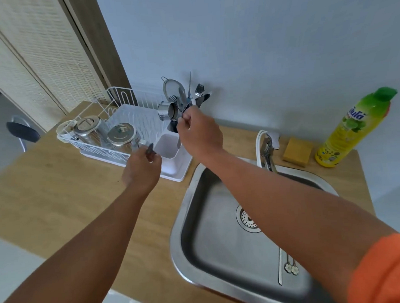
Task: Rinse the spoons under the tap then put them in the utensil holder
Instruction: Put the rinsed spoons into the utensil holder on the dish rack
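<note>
Spoons: right hand (199, 134) grips one (182, 99) upright, bowl up, at the utensil holder (172, 127); left hand (141, 170) pinches another (150, 150), bowl up, beside the rack (115, 113).

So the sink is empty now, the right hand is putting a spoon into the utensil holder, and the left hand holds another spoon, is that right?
Not quite. The head view shows the sink is not empty: utensils lie at its near right. The rest stands: the right hand holds a spoon at the utensil holder, and the left hand holds another spoon.
</note>
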`<state>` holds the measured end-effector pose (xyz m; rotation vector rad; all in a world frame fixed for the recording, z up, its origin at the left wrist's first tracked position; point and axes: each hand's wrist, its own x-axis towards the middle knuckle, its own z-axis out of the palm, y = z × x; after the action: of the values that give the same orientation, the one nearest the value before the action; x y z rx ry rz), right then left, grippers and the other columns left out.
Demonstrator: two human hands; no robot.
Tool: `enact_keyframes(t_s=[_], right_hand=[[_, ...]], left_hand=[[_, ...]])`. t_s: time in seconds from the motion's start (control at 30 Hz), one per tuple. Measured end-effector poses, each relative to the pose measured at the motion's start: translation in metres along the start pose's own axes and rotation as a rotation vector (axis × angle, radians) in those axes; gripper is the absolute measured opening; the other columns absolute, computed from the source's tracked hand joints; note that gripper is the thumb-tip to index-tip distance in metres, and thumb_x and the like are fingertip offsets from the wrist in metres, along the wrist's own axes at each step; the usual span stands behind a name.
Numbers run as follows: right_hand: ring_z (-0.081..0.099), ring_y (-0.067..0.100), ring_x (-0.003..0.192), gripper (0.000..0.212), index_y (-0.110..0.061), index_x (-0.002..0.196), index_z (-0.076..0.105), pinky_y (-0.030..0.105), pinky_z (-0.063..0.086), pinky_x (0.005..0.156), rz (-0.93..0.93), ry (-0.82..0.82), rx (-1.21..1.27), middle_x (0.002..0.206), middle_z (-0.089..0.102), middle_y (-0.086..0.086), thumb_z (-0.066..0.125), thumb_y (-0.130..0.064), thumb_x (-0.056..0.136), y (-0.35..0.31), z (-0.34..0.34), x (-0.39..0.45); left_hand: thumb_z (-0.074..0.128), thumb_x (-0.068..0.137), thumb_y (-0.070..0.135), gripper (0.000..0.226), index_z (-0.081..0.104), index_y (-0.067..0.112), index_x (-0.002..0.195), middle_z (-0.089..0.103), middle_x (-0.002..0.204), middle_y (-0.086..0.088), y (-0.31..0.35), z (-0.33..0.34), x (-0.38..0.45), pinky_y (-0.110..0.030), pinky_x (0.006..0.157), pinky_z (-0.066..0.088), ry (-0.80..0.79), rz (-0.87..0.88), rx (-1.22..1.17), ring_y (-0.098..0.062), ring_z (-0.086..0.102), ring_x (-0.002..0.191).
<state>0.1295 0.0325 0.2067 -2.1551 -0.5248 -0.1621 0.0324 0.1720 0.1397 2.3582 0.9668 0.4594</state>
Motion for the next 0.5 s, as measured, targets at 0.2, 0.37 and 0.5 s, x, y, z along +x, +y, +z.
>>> enact_keyframes(t_s=[0.2, 0.37, 0.5], right_hand=[[0.058, 0.024, 0.071, 0.016, -0.026, 0.086, 0.054, 0.031, 0.035, 0.057, 0.042, -0.107, -0.044, 0.078, 0.064, -0.003, 0.053, -0.033, 0.1, 0.008, 0.027, -0.005], [0.061, 0.026, 0.077, 0.015, -0.025, 0.091, 0.059, 0.033, 0.04, 0.06, 0.059, -0.18, -0.088, 0.083, 0.068, -0.003, 0.051, -0.032, 0.102, 0.02, 0.039, -0.016], [0.058, 0.025, 0.08, 0.015, -0.028, 0.095, 0.061, 0.034, 0.039, 0.064, 0.097, -0.252, -0.103, 0.09, 0.069, -0.003, 0.049, -0.034, 0.101, 0.032, 0.044, -0.023]], left_hand=[[0.062, 0.095, 0.045, 0.018, 0.06, 0.03, 0.086, 0.064, 0.087, 0.007, -0.005, 0.006, -0.014, -0.034, 0.071, 0.039, -0.052, -0.048, 0.001, -0.022, 0.056, 0.085], [0.064, 0.094, 0.048, 0.021, 0.064, 0.028, 0.086, 0.064, 0.08, 0.015, -0.016, 0.014, -0.033, -0.033, 0.071, 0.043, -0.105, -0.086, -0.069, -0.021, 0.064, 0.085], [0.065, 0.093, 0.046, 0.019, 0.063, 0.03, 0.082, 0.068, 0.084, 0.011, -0.021, 0.024, -0.05, -0.032, 0.072, 0.043, -0.161, -0.111, -0.061, -0.021, 0.064, 0.085]])
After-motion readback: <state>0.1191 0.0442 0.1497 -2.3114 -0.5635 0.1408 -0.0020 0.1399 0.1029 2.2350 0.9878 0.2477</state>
